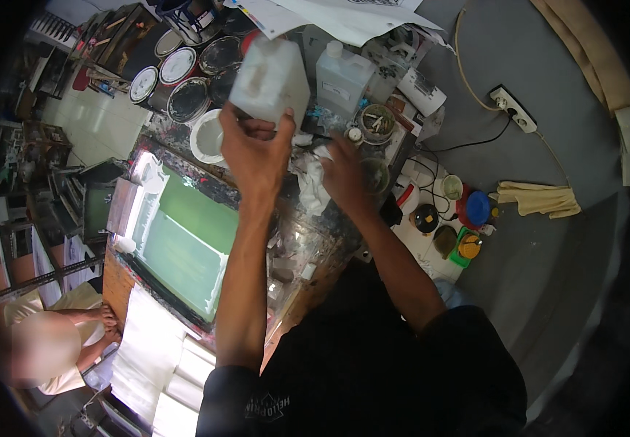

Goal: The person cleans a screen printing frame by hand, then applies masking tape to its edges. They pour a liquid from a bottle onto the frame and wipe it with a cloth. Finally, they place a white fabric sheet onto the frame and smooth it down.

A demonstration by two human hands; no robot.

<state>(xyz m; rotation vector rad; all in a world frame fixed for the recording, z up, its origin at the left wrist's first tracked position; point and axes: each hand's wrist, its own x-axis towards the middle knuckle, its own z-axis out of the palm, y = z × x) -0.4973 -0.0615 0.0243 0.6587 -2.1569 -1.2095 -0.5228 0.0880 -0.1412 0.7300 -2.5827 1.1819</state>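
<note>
My left hand grips a whitish translucent plastic jerry can at its near end. The can looks tilted, and my fingers hide its near end. Just left of my wrist is a round white tub, partly covered by the hand. Over the cluttered bench my right hand is blurred, beside a crumpled white rag. A small white cap lies close to its fingertips; whether the fingers hold anything is unclear. Below the left forearm lies a screen-printing frame with green mesh.
Several paint cans stand at the far left. A second jerry can and an ashtray are at the back right. A power strip is on the grey surface. Another person's hands rest near white paper sheets.
</note>
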